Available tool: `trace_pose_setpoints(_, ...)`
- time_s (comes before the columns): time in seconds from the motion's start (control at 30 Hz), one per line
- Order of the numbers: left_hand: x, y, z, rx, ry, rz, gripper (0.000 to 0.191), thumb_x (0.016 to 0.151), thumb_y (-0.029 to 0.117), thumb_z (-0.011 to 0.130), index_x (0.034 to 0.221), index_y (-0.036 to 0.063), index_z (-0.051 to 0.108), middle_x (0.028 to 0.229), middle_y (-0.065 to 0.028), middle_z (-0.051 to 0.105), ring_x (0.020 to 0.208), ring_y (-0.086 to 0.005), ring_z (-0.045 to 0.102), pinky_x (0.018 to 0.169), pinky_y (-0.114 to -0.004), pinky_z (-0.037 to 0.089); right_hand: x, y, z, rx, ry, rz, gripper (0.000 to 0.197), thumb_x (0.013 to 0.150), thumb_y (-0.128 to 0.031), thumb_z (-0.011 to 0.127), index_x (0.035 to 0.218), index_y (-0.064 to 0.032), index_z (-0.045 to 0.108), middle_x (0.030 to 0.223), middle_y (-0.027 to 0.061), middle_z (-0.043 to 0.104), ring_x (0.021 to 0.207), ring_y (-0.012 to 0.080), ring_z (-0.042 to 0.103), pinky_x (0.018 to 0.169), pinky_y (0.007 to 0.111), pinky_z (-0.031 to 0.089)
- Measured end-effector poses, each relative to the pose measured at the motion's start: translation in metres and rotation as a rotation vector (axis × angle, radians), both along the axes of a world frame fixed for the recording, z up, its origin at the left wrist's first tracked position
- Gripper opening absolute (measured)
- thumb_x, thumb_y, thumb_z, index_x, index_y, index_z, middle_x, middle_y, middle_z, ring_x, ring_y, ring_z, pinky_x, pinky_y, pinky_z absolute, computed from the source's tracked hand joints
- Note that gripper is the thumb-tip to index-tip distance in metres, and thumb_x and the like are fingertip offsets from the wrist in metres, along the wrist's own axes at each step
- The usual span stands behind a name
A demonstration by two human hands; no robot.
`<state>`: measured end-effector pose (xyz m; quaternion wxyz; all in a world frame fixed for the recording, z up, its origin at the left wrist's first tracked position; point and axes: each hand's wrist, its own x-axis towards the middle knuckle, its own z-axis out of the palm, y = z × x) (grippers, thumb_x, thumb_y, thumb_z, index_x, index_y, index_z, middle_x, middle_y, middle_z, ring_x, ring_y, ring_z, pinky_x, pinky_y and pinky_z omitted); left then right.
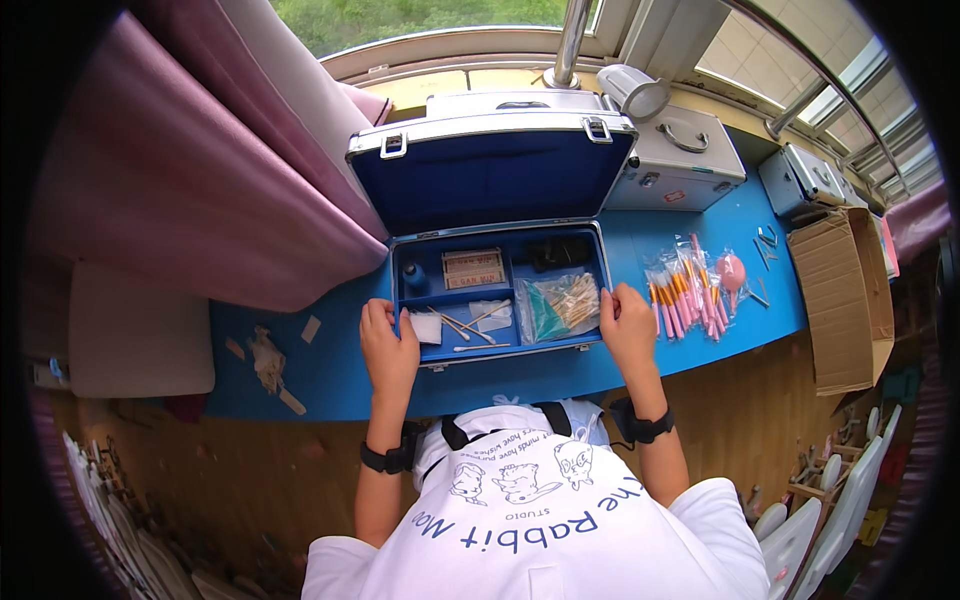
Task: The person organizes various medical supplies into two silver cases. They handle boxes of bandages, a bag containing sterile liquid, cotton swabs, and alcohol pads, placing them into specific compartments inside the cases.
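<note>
An aluminium-edged case [499, 358] lies in front of me with its blue-lined lid [487, 180] raised. My left hand [390, 349] grips its left rim, and my right hand [630, 326] holds the right rim. Inside, a small blue bottle [413, 276] and two printed cartons [472, 268] share the back left compartment. Several cotton swabs [484, 349] lie loose at the front left beside a white pad [426, 328]. On the right, a clear bag of wooden-stemmed swabs [574, 300] sits before a dark object [559, 253] I cannot identify.
Bagged pink brushes [686, 292] lie on the blue table [337, 382], right of the case. Behind stand a closed aluminium case [675, 169] and a white cup [637, 94]. An open cardboard box [840, 300] is far right; crumpled scraps [268, 360] and a curtain [225, 187] are left.
</note>
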<state>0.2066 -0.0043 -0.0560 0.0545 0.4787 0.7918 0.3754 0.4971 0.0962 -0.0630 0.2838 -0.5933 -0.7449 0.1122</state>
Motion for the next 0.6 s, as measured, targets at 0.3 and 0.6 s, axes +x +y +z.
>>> trace_pose_setpoints(0.3, 0.006, -0.001, -0.007, 0.086, 0.129, 0.045, 0.014, 0.083, 0.006, 0.057, 0.086, -0.0002, 0.046, 0.082, -0.0131, 0.045, 0.075, -0.0295, 0.047, 0.067, -0.037, 0.041, 0.003, 0.003, 0.001, 0.087, -0.147, 0.023, 0.026, 0.086, -0.020, 0.055, 0.066, -0.0049, 0.049, 0.062, 0.0128, 0.052, 0.056, 0.0334, 0.053, 0.050, 0.042, 0.040)
trace_pose_setpoints(0.6, -0.015, -0.016, -0.005, 0.028, -0.010, 0.104, 0.019, 0.080, 0.013, 0.064, 0.090, 0.0034, 0.051, 0.082, -0.0078, 0.049, 0.061, -0.0183, 0.047, 0.057, -0.030, 0.042, 0.003, 0.000, 0.006, 0.052, -0.115, 0.004, 0.030, 0.087, -0.020, 0.055, 0.062, -0.0048, 0.048, 0.058, 0.0121, 0.053, 0.054, 0.0313, 0.054, 0.048, 0.040, 0.040)
